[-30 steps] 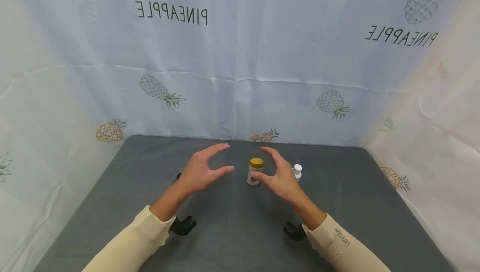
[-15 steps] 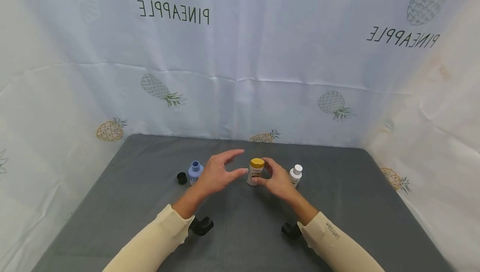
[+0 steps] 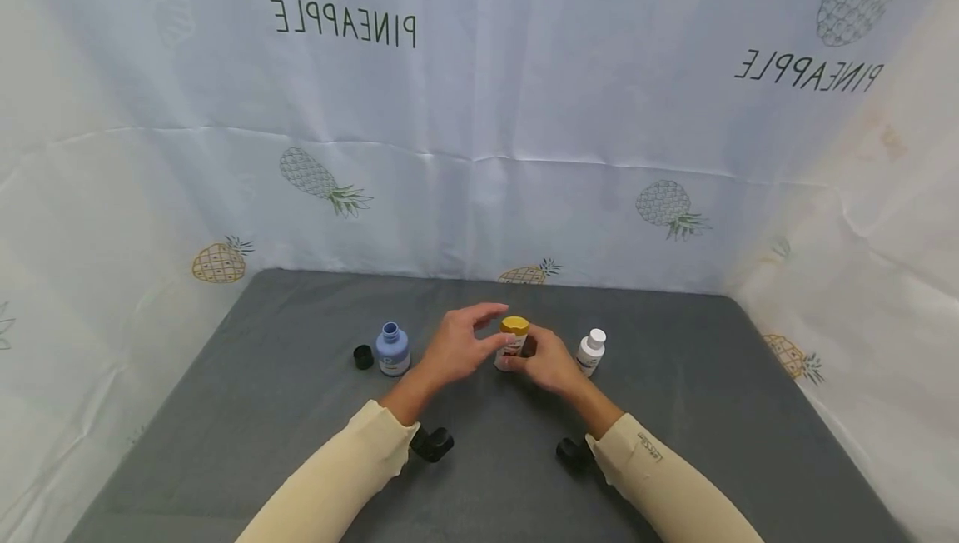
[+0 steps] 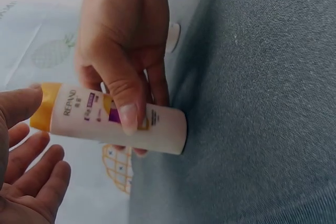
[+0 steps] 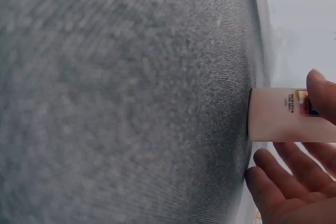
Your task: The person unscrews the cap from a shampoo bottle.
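Note:
A white bottle (image 3: 516, 349) with a yellow cap (image 3: 515, 326) stands upright on the table. My right hand (image 3: 554, 368) grips its body; in the left wrist view the right thumb lies across the label of the bottle (image 4: 73, 111) and fingertips show past its far side. My left hand (image 3: 459, 345) comes in from the left, fingers spread in a loose curve around the cap's height. Its thumb (image 4: 23, 103) overlaps the cap's edge in the left wrist view, while the other fingers stay apart from it. The bottle's base (image 5: 257, 116) shows right at the cloth in the right wrist view.
On the left stand an uncapped blue bottle (image 3: 393, 353) and, beside it, a black cap (image 3: 363, 357). A smaller white bottle (image 3: 591, 351) with a white cap is to the right. Grey cloth covers the table (image 3: 479, 493), and a pineapple-print curtain (image 3: 479, 110) hangs behind.
My left hand has moved right to the yellow cap, uncovering the blue bottle and black cap. My right hand has closed around the white bottle's body.

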The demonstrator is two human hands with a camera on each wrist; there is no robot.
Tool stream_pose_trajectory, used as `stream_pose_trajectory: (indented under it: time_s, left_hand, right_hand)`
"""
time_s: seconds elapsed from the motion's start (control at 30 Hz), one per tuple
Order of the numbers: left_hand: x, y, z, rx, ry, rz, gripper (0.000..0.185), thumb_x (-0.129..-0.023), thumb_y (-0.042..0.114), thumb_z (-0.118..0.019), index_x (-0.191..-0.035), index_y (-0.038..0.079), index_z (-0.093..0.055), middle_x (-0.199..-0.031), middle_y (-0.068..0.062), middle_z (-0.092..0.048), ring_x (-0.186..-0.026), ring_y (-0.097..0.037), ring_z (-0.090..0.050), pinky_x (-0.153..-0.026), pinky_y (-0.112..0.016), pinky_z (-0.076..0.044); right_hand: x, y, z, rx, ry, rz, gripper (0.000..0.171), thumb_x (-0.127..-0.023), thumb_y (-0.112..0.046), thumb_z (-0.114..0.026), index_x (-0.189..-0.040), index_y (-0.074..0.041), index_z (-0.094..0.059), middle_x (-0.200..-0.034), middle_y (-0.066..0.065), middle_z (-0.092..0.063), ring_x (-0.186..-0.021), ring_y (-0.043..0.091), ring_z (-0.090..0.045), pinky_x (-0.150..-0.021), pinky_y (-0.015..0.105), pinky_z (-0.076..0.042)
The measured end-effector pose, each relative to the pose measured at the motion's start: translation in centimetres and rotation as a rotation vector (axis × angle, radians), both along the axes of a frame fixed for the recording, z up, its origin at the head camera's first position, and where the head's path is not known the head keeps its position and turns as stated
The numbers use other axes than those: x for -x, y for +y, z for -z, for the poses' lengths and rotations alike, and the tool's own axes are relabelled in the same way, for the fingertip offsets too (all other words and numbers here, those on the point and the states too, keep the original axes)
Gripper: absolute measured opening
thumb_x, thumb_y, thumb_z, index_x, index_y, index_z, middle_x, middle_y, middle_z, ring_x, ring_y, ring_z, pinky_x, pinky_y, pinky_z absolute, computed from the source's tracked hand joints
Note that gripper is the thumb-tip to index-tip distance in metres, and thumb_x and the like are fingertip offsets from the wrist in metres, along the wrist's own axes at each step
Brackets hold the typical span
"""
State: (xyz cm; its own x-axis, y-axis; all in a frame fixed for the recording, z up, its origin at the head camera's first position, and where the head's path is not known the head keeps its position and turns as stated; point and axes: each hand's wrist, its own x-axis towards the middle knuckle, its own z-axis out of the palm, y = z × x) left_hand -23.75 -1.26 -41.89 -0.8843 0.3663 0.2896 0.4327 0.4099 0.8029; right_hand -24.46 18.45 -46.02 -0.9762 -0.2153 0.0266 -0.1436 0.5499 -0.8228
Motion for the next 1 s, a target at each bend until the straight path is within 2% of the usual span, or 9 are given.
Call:
stream_pose_trajectory:
  time_s: [0.17, 0.43, 0.73, 0.9, 1.0]
  left_hand:
    - [0.2, 0.7, -0.1, -0.027, 0.002, 0.036, 0.040, -0.097, 0.019, -0.076, -0.135, 0.008, -0.068, -0.134, -0.012, -0.072, -0.127, -0.033, -0.068, -0.107, -0.054, -0.055]
    - [0.3, 1.3, -0.2, -0.011, 0.037, 0.058, 0.032, -0.099, 0.016, -0.072, -0.130, 0.008, -0.072, -0.127, -0.013, -0.075, -0.119, -0.030, -0.072, -0.099, -0.053, -0.059]
    - [0.3, 1.4, -0.5, -0.020, 0.062, 0.000, 0.028, -0.098, 0.016, -0.074, -0.125, 0.008, -0.076, -0.121, -0.010, -0.078, -0.110, -0.025, -0.075, -0.092, -0.044, -0.063]
    - [0.0, 1.2, -1.2, -0.097, 0.025, -0.008, 0.029, -0.097, 0.014, -0.075, -0.125, 0.005, -0.075, -0.119, -0.012, -0.078, -0.105, -0.025, -0.076, -0.090, -0.042, -0.063]
    - [-0.2, 1.0, -1.7, -0.153, -0.001, -0.025, 0.030, -0.096, 0.014, -0.076, -0.125, 0.005, -0.075, -0.119, -0.012, -0.078, -0.104, -0.025, -0.076, -0.089, -0.041, -0.064]
  right_hand:
    - [0.1, 0.0, 0.1, -0.012, 0.032, -0.037, 0.035, -0.089, -0.015, -0.083, -0.120, -0.004, -0.071, -0.103, 0.009, -0.076, -0.086, 0.013, -0.067, -0.079, 0.032, -0.056]
    - [0.3, 0.1, -0.1, -0.015, 0.074, -0.115, 0.028, -0.091, -0.012, -0.080, -0.115, 0.000, -0.072, -0.103, 0.012, -0.077, -0.087, 0.015, -0.068, -0.082, 0.032, -0.057]
    - [0.2, -0.1, -0.9, -0.074, 0.090, -0.113, 0.025, -0.090, -0.010, -0.080, -0.112, -0.002, -0.074, -0.098, 0.008, -0.077, -0.084, 0.014, -0.065, -0.079, 0.033, -0.056]
    - [-0.1, -0.1, -1.6, -0.099, 0.102, -0.122, 0.021, -0.092, -0.012, -0.080, -0.110, -0.001, -0.075, -0.094, 0.007, -0.076, -0.078, 0.013, -0.065, -0.071, 0.030, -0.056]
    - [-0.4, -0.2, -2.4, -0.090, 0.100, -0.085, 0.023, -0.091, -0.014, -0.082, -0.110, -0.004, -0.076, -0.095, 0.007, -0.077, -0.079, 0.013, -0.068, -0.070, 0.031, -0.059]
